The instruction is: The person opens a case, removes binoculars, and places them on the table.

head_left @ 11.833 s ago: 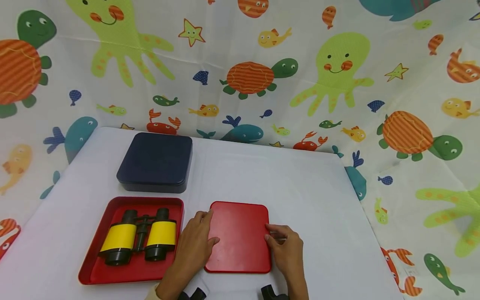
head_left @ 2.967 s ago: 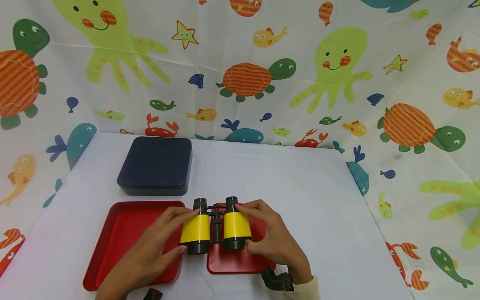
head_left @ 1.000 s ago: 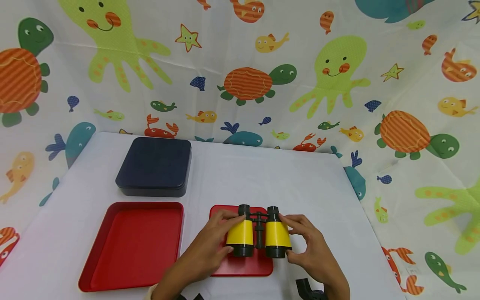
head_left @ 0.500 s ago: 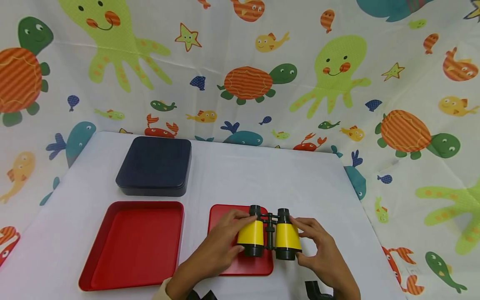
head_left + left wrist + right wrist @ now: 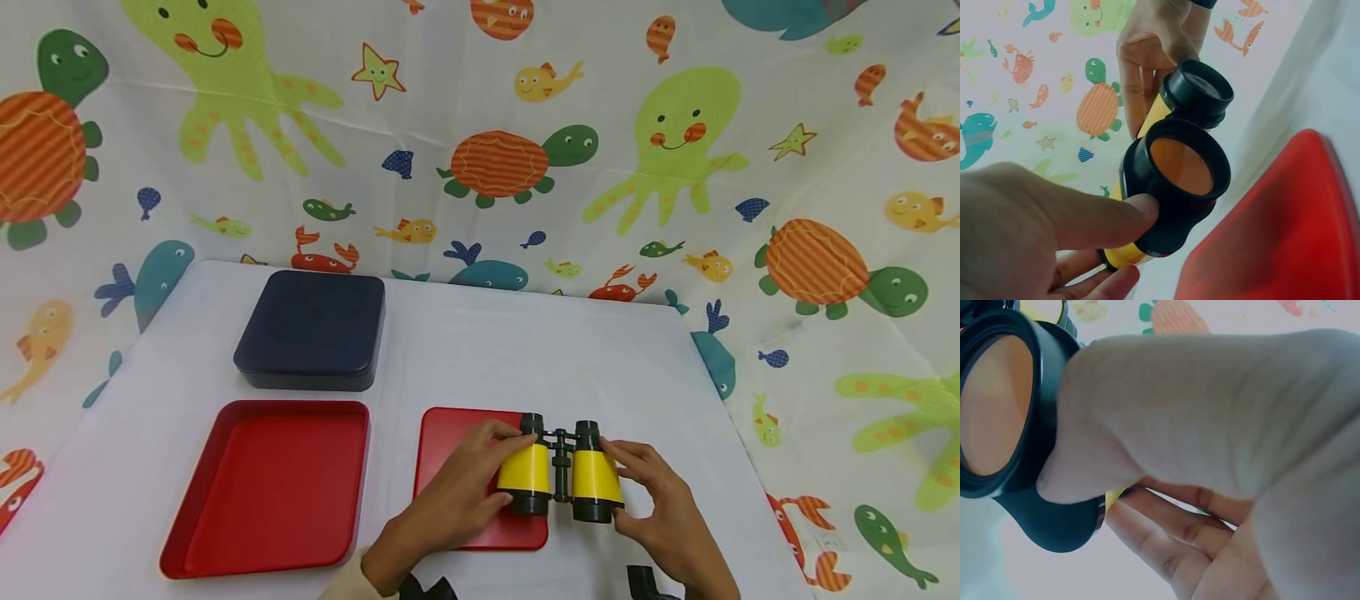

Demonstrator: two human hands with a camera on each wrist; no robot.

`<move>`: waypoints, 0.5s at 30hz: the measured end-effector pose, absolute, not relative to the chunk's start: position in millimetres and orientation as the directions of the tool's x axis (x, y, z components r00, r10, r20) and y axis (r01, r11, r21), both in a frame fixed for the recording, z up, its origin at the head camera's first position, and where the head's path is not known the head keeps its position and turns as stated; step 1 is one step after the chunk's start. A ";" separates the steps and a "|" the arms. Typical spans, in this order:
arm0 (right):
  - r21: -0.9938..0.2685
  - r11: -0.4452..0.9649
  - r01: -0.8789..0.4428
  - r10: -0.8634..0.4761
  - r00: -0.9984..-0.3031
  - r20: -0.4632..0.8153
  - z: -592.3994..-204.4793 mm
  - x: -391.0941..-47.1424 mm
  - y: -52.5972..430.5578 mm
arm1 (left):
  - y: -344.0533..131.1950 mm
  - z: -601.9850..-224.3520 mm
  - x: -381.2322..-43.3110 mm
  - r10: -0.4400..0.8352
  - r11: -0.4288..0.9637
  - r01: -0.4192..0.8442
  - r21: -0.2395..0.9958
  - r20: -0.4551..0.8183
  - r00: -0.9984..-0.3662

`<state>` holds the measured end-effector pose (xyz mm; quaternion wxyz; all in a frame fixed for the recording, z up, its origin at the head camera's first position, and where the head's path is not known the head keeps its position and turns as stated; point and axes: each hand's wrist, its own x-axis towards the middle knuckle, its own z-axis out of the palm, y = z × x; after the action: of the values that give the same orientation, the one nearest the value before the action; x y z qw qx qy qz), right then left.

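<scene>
Yellow and black binoculars (image 5: 597, 477) are held between my two hands, above the right edge of a flat red lid (image 5: 450, 442) in the head view. My left hand (image 5: 457, 492) grips the left barrel, its thumb on the black rim of the front lens. The right barrel is gripped by my right hand (image 5: 671, 517), thumb at the lens rim and fingers along the far side. Orange-tinted lenses face the wrist cameras. In the left wrist view the binoculars (image 5: 1172, 169) hang over white cloth beside the red lid (image 5: 1285, 237).
An open red tray (image 5: 285, 492) with raised sides lies to the left. Behind it stands a closed dark navy box (image 5: 311, 325). White cloth (image 5: 585, 358) covers the table, and a curtain (image 5: 420, 175) printed with sea animals hangs along the back and sides.
The binoculars came out of the red tray, where they lay at first. Both hands have carried them rightward over the red lid, and they are still shifting right.
</scene>
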<state>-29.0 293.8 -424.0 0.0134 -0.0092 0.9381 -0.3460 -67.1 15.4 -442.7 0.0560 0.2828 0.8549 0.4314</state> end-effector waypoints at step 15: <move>-0.620 0.784 0.022 -0.007 -0.999 -0.045 -431.2 -23.7 312.7 | 43.1 -456.1 -66.8 0.542 0.489 0.448 0.749 0.141 -0.828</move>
<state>-23.7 312.7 -431.2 0.0225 0.0039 0.9443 -0.3283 -66.8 43.1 -456.1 0.0569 0.2876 0.8609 0.4158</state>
